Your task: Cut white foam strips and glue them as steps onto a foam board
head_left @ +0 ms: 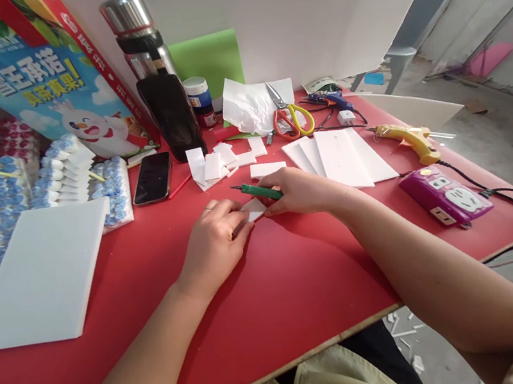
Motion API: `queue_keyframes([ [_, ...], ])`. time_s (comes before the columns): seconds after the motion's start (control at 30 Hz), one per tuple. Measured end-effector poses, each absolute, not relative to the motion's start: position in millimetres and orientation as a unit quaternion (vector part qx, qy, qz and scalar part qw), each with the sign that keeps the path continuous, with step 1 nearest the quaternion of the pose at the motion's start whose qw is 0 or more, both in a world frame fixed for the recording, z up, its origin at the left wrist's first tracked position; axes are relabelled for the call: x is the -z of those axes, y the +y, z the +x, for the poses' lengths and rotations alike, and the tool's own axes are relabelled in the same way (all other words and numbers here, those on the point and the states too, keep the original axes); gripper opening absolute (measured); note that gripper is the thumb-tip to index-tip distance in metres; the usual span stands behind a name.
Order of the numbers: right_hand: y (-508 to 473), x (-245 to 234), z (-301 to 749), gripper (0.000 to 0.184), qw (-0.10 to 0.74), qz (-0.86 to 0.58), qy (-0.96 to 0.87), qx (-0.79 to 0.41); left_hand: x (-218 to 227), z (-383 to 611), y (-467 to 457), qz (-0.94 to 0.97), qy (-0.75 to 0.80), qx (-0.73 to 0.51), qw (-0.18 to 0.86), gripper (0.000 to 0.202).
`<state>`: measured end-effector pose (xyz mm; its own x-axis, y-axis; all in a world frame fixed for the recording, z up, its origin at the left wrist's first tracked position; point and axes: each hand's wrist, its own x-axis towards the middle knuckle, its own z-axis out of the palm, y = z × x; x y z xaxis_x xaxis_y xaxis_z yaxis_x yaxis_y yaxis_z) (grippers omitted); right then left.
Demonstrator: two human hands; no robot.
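The hands work close together near the middle of the red counter (274,306), with a small white piece (254,208) between them. The left hand (218,240) has its fingers drawn together on the near-left part of the piece; whether it pinches or only presses, I cannot tell. The right hand (295,191) is closed around a green tool (260,191), whose thin dark tip points toward 10 o'clock, and its lower fingertips are at the right end of the piece.

Taking that piece as the centre of the dial, a loose cluster of white cut pieces (212,166) lies at 11 o'clock, and a white strip (268,169) lies just beyond the right hand at 1. Farther out at 1 are the scissors (293,121), with one red and one yellow handle. Overlapping white sheets (343,162) spread at 2. A yellow glue gun (417,144) sits between 2 and 3, the purple socket box (447,195) at 3. A phone (152,178) lies at 10, and a large white board (41,278) at 9.
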<state>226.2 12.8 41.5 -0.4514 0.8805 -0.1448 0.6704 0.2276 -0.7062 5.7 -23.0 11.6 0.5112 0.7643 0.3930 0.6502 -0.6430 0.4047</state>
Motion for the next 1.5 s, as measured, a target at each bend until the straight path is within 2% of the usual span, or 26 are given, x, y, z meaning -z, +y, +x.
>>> queue_keyframes([
  [0.37, 14, -39, 227, 0.011, 0.124, -0.471, -0.814, -0.317, -12, 8, -24, 0.864, 0.411, -0.272, 0.100, 0.023],
  [0.63, 15, -39, 229, 0.006, 0.127, -0.433, -0.846, -0.284, -8, 4, -21, 0.876, 0.381, -0.282, 0.088, 0.016],
  [1.07, 16, -38, 229, 0.014, 0.139, -0.438, -0.840, -0.289, -6, 7, -17, 0.888, 0.347, -0.300, 0.026, 0.013],
  [1.2, 15, -42, 232, 0.015, 0.142, -0.461, -0.822, -0.304, -4, 6, -17, 0.887, 0.346, -0.306, 0.016, 0.011],
  [1.37, 11, -58, 239, 0.016, 0.192, -0.567, -0.710, -0.371, -2, 3, -13, 0.882, 0.354, -0.310, 0.010, 0.006],
  [1.5, 7, -71, 243, 0.017, 0.193, -0.605, -0.656, -0.408, -4, 4, -9, 0.882, 0.368, -0.295, -0.007, 0.011],
])
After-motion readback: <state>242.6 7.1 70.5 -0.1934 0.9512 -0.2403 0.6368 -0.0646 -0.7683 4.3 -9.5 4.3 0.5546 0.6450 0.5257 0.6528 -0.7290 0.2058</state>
